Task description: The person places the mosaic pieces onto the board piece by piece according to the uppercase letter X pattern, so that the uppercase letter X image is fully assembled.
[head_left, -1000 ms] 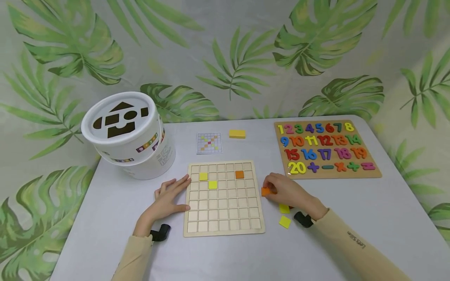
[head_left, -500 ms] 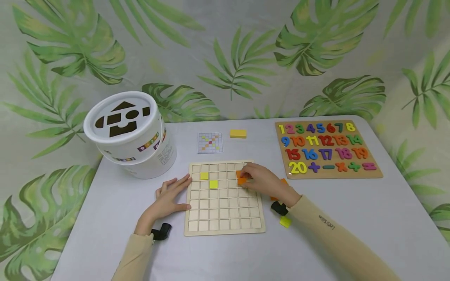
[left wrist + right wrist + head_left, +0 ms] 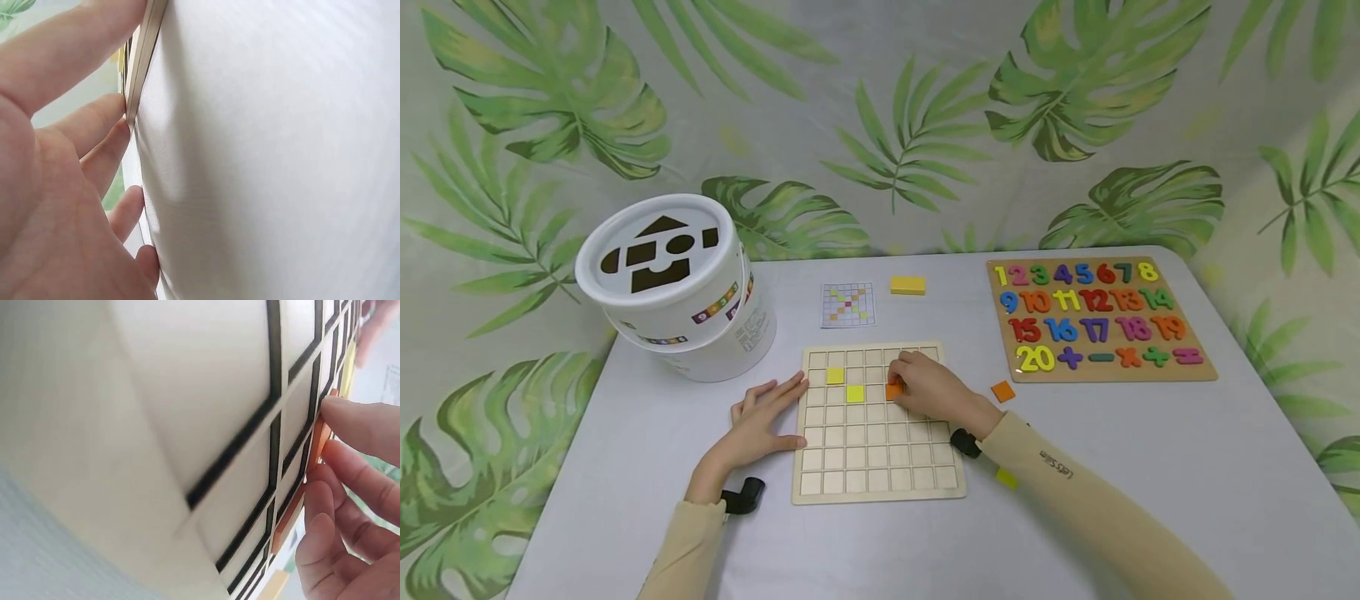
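Right hand (image 3: 928, 387) pinches an orange tile (image 3: 891, 392), likely light, stiff, best edge-held; spread left hand (image 3: 760, 427) touches grid board (image 3: 856, 437) at nine o'clock.

Soft, diffuse light washes your white table (image 3: 880, 550), leaving a faint shadow beside your left sleeve (image 3: 688, 542) at the near edge and small glints on the glossy numerals (image 3: 1097, 330) toward the far right corner. Your left wrist view catches a soft-edged grey shadow down the table's pale surface, while your right wrist view blurs the closest part of the wooden board (image 3: 244, 462) and leaves everything beyond your right hand (image 3: 361, 528) pale and hazy.
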`<action>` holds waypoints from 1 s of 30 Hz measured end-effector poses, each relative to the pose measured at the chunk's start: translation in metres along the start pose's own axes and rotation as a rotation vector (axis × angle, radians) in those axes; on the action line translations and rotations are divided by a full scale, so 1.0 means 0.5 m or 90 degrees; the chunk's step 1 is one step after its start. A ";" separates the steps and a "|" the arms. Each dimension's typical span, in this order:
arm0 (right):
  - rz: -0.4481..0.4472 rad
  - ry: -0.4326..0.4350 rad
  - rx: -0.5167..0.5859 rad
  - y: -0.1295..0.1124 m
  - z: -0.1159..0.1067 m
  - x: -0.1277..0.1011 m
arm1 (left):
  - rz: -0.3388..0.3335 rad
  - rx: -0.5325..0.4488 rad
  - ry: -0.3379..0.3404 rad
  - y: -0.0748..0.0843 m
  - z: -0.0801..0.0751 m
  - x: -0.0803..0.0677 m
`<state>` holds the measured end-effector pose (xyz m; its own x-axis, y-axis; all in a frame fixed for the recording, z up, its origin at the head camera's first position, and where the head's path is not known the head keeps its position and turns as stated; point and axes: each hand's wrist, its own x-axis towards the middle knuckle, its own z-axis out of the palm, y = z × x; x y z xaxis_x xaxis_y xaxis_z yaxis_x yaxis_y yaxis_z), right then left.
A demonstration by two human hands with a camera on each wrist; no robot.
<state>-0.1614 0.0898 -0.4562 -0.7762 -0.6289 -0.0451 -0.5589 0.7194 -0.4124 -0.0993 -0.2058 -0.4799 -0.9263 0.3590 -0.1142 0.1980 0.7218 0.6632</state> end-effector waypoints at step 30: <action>0.111 0.009 0.181 0.174 -0.071 -0.308 | 0.005 0.004 -0.002 -0.007 0.003 0.003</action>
<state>-0.1010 0.2598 -0.4529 -0.8578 -0.4983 -0.1259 -0.3152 0.7036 -0.6369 -0.1008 -0.2071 -0.4834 -0.9235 0.3671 -0.1111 0.2078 0.7223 0.6596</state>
